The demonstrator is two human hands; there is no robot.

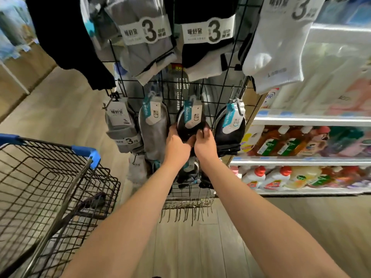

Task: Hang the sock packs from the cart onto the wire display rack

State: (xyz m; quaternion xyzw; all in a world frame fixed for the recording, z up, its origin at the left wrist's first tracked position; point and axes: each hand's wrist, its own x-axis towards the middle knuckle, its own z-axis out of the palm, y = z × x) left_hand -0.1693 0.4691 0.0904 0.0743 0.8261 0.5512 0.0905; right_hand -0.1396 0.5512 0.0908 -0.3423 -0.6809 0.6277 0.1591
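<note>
A black wire display rack (pixel 212 91) stands straight ahead, hung with sock packs. In its middle row a black sock pack (pixel 190 119) with a white and teal label hangs from a hook. My left hand (pixel 176 146) and my right hand (pixel 204 145) both grip its lower end from below. A grey sock pack (pixel 154 127) hangs just left of it and a dark navy sock pack (pixel 230 129) just right. The wire cart (pixel 50 177) with blue corners stands at the lower left; one dark item (pixel 94 199) lies in its basket.
Larger three-pair packs (pixel 146 37) hang along the rack's top row, and more packs hang below my hands. Bare hooks (pixel 186 213) stick out at the rack's foot. Store shelves (pixel 301 161) with bottles run along the right. Wood-look floor lies underfoot.
</note>
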